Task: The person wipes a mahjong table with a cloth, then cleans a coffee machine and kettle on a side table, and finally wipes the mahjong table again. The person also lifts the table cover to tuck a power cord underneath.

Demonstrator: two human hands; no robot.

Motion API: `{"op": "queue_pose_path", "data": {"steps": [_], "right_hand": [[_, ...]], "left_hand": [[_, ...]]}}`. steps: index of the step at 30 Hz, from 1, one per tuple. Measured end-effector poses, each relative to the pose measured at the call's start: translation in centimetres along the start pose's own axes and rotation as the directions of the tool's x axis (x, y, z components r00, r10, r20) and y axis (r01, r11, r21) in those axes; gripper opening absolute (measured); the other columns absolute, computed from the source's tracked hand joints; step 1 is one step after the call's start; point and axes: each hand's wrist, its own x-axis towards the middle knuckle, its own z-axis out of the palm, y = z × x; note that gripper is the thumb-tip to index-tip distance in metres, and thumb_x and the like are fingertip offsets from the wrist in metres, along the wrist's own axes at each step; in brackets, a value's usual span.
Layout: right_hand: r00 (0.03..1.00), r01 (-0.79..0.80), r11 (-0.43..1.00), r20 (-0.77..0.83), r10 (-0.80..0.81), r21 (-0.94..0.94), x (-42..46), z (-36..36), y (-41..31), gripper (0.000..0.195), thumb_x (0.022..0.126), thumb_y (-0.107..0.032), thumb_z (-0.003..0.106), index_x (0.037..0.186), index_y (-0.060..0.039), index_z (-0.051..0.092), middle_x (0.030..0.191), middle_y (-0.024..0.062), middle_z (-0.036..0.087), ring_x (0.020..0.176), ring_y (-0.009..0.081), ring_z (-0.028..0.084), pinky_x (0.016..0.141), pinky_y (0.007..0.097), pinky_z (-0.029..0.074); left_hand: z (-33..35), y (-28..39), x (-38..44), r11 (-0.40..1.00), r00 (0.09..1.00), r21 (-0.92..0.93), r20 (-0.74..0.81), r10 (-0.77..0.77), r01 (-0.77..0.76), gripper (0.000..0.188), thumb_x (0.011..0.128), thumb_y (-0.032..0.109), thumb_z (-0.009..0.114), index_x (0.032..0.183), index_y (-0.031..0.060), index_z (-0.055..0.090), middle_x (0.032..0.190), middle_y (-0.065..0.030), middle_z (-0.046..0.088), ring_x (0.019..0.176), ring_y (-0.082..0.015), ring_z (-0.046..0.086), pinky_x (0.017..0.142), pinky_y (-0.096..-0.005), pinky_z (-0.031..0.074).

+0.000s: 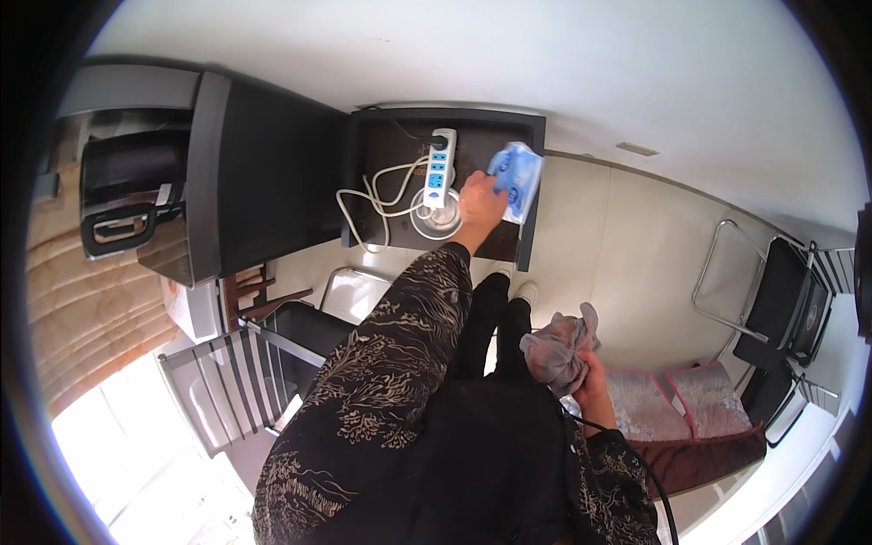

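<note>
My left hand [482, 203] reaches over a dark low table [507, 246] and grips the near left edge of a blue-and-white soft tissue pack [521, 178]. The pack is slightly blurred and bears writing. Left of this hand, a white power strip [439, 167] with blue sockets rests partly over a round clear dish [443, 221]. A black plug sits in its far end, and its white cable [373, 197] lies in loops. Close to my body on the right, my right hand [594, 385] holds a crumpled grey-pink cloth [560, 351].
A black cabinet [286, 170] adjoins the table on the left, with a black handled appliance [133, 194] beyond it. Chairs with metal frames stand on the left [231, 388] and far right [770, 293]. Patterned cushions [654, 405] lie at lower right. A white wall [477, 61] runs behind.
</note>
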Motion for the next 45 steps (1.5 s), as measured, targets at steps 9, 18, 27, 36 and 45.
{"op": "queue_pose_path", "data": {"steps": [9,18,27,36,45], "right_hand": [[0.992,0.05,0.993,0.117,-0.038,-0.108,-0.9,1.7,-1.7,0.053,0.08,-0.023,0.049,0.127,0.0006,0.041,0.122,0.0168,0.053,0.112,0.0307,0.052,0.098,0.0428,0.042],[0.951,0.082,0.942,0.309,0.024,-0.326,-2.9,7.2,-4.1,0.05,0.082,-0.021,0.045,0.127,0.0,0.042,0.122,0.0159,0.053,0.112,0.0289,0.053,0.097,0.0396,0.042],[0.989,0.025,0.956,0.147,0.019,-0.292,-1.8,5.4,-2.8,0.042,0.081,-0.017,0.049,0.118,0.0037,0.048,0.112,0.015,0.059,0.102,0.0269,0.059,0.091,0.0371,0.047],[0.984,0.106,0.989,-0.135,-0.119,-0.101,-4.8,0.4,-2.2,0.034,0.077,-0.013,0.059,0.104,0.0081,0.055,0.099,0.0147,0.063,0.088,0.0231,0.063,0.081,0.034,0.051],[0.913,0.349,0.931,-0.263,-0.312,0.109,-5.9,0.5,-1.8,0.034,0.075,-0.014,0.063,0.1,0.0076,0.058,0.095,0.0126,0.063,0.084,0.0208,0.062,0.076,0.0312,0.05]], "left_hand": [[-6.5,3.0,-5.4,0.903,0.918,-0.187,0.172,-0.357,0.386,0.035,0.063,0.014,0.063,0.094,0.0031,0.053,0.096,-0.0199,0.058,0.091,-0.0391,0.057,0.079,-0.0437,0.047],[-8.9,0.9,-10.3,0.817,0.855,-0.285,0.018,-0.518,0.501,0.034,0.07,0.015,0.057,0.103,0.0048,0.056,0.103,-0.0201,0.058,0.094,-0.0386,0.057,0.082,-0.044,0.047],[-6.2,-2.4,-7.5,0.893,0.9,-0.116,0.03,-0.435,0.435,0.03,0.076,0.014,0.058,0.104,0.005,0.052,0.108,-0.0165,0.055,0.099,-0.0366,0.055,0.081,-0.0444,0.047],[3.1,-7.7,2.8,0.999,0.999,-0.033,-0.035,0.034,-0.035,0.054,0.076,0.025,0.067,0.119,0.0001,0.048,0.119,-0.0183,0.05,0.111,-0.0357,0.048,0.097,-0.0399,0.036],[-2.0,-3.3,0.9,0.989,0.937,-0.093,0.321,0.137,-0.113,0.055,0.074,0.016,0.065,0.121,-0.0049,0.044,0.118,-0.0249,0.05,0.111,-0.039,0.047,0.096,-0.0402,0.036]]}}
